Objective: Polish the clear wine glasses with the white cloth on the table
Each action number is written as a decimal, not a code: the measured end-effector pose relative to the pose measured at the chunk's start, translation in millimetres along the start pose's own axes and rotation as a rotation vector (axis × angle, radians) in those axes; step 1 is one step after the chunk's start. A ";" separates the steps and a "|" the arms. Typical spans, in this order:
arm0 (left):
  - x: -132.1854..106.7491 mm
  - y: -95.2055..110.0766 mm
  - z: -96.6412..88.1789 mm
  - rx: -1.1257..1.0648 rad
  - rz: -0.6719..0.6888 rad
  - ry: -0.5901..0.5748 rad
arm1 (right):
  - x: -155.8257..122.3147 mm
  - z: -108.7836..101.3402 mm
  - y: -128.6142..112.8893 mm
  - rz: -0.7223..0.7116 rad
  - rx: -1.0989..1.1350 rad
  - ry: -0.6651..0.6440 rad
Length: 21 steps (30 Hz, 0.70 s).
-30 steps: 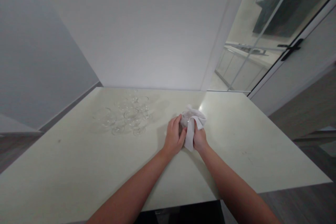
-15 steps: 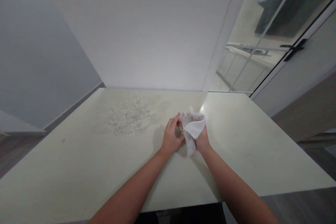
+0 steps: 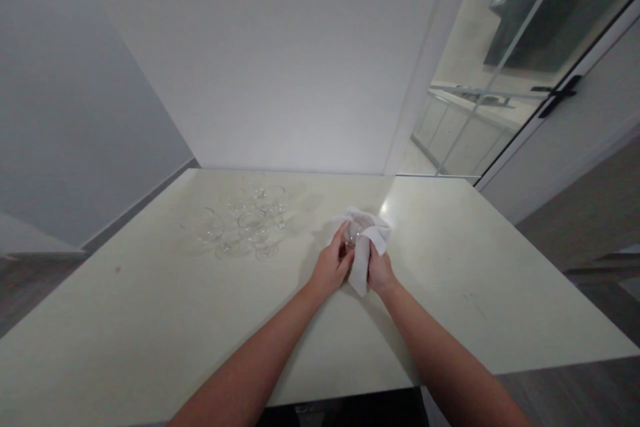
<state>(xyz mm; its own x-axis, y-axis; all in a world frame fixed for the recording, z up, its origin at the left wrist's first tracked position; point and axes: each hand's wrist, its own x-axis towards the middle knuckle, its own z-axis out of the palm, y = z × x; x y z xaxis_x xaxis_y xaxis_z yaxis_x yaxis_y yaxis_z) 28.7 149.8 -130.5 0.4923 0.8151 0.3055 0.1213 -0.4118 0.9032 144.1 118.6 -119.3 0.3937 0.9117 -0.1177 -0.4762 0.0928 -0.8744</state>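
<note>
Between my hands is a clear wine glass (image 3: 353, 232), its bowl partly wrapped by a white cloth (image 3: 361, 272). My left hand (image 3: 332, 263) is closed around the lower part of the glass, thumb and fingers on either side. On the right, my right hand (image 3: 381, 268) grips the cloth against the glass; most of its fingers are hidden behind the fabric. The stem and base of the glass are largely covered by my fingers and the cloth. Left of my hands stands a group of several clear stemmed glasses (image 3: 253, 220) on the white table (image 3: 175, 327).
A white wall (image 3: 290, 67) rises behind the table's far edge. To the right is a glass-paned door with a black handle (image 3: 563, 95). Something black (image 3: 345, 408) lies at the near table edge, below my forearms.
The cloth has shifted and now spreads behind the glass to the left as well. More of the glass bowl shows. My left hand has turned slightly around the glass.
</note>
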 end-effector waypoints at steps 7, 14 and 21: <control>-4.2 -0.6 7.8 -0.252 0.027 -0.132 | 3.1 -1.0 -15.7 -0.113 0.008 -0.072; -3.2 3.4 10.2 0.155 -0.054 0.025 | 5.3 0.3 -12.3 -0.220 -0.026 0.028; 0.7 7.5 1.6 -0.417 -0.167 -0.209 | 1.9 -4.5 -17.6 -0.192 -0.044 0.019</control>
<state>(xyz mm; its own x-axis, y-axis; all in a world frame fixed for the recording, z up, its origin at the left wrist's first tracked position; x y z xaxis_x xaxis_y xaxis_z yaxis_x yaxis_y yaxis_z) 31.4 146.6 -123.9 0.6627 0.7395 0.1180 -0.1209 -0.0499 0.9914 156.8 116.9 -106.3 0.4886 0.8713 0.0452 -0.3560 0.2465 -0.9014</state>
